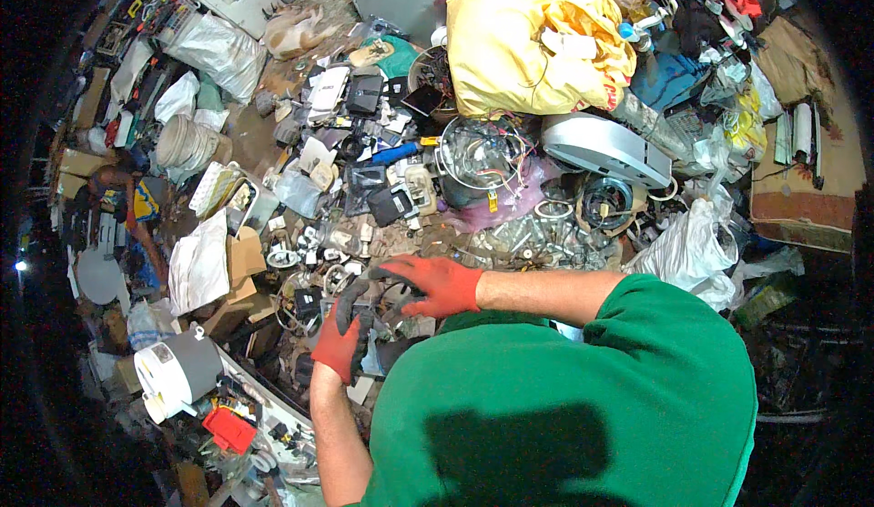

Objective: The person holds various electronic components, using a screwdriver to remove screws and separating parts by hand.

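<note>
My left hand [340,339], in a red glove with dark grey fingers, is low over the scrap pile, left of my green shirt. Its fingers curl inward, and whatever lies within them is too dark and small to name. Close by on the right, my right hand [439,285] wears a matching glove. It reaches leftward with its fingers bent and the thumb apart from them; no held thing shows there. Just left of the hands lies a small black box-shaped part [308,303] among loose wires. A white ring-shaped piece [337,279] sits beyond my left hand.
Beyond the hands stand a clear round tub [481,154], a big yellow sack [528,47] and a grey oval housing [605,147]. A coil of dark cable [607,203] is to the right. At lower left are a white-and-grey appliance [177,372] and a red plastic piece [229,430].
</note>
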Tool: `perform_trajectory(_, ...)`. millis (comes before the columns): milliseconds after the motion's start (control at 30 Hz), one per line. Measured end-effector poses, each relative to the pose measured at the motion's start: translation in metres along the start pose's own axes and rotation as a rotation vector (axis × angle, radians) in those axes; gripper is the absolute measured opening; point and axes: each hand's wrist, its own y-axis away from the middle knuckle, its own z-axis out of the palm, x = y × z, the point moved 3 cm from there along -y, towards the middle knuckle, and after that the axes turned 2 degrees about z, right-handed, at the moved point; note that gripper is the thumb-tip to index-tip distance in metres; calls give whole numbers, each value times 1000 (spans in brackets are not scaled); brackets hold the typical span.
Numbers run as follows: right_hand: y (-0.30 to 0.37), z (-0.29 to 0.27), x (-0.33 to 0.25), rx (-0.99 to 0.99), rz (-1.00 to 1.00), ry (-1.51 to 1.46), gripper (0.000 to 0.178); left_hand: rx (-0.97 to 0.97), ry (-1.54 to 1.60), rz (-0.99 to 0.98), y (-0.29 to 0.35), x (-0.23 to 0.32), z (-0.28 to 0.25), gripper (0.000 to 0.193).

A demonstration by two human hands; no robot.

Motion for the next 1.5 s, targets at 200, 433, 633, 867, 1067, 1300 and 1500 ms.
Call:
perform_trajectory(200, -12, 3, 6, -252, 149, -268, 44, 22, 253, -15, 1, 28, 9, 63)
perform_trajectory(433, -3, -33, 78, 113, 243, -35, 44, 124, 58, 87, 0, 28, -3, 60)
perform_trajectory(633, 11, -226, 123, 355, 494, -84, 38, 343, 217, -90, 17, -21, -34, 50)
perform_trajectory(867, 30, -425, 167, 971, 249, -359, 29, 324, 315, -179, 33, -45, -18, 54)
perform_trajectory(1067, 98, -448, 323, 1291, 371, -1195, 19, 341, 226, -140, 27, -15, -8, 42)
perform_trajectory(1300, 77, -268, 336, 1148, 37, -1713, 24, 253, 353, -208, 26, -32, -3, 48)
perform_trajectory(1500, 51, -273, 246, 976, -86, -1279, 51, 296, 154, 16, 13, -26, -10, 43)
